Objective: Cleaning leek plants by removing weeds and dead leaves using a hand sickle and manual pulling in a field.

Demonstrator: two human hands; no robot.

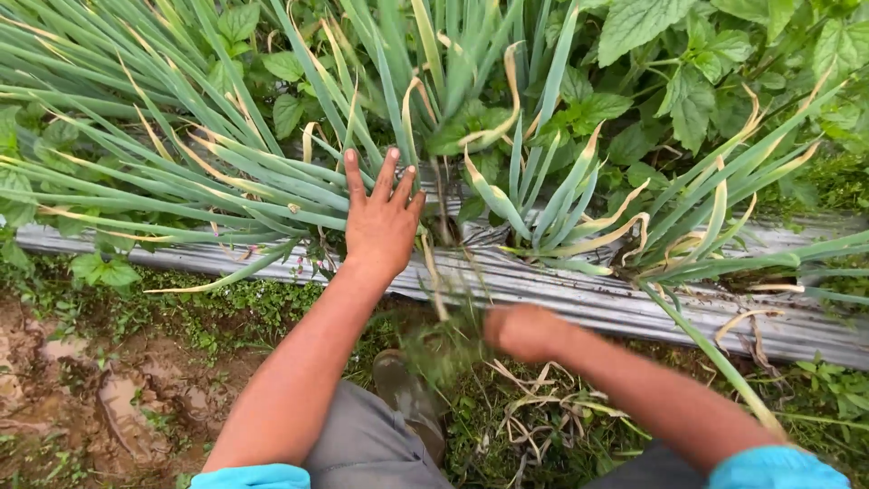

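My left hand (381,220) is stretched forward with its fingers apart, flat against the base of a clump of long green onion leaves (226,172). My right hand (522,330) is blurred and closed into a fist on a tuft of pulled green weeds (442,349), held low over the ground in front of the bed. More onion plants (561,195) with yellowed tips stand to the right of my left hand.
Silver plastic mulch (561,294) covers the edge of the bed. Broad-leaved plants (688,91) grow behind. Wet muddy ground (81,389) lies at the lower left. A muddy boot (403,385) and grey trousers (362,448) show below.
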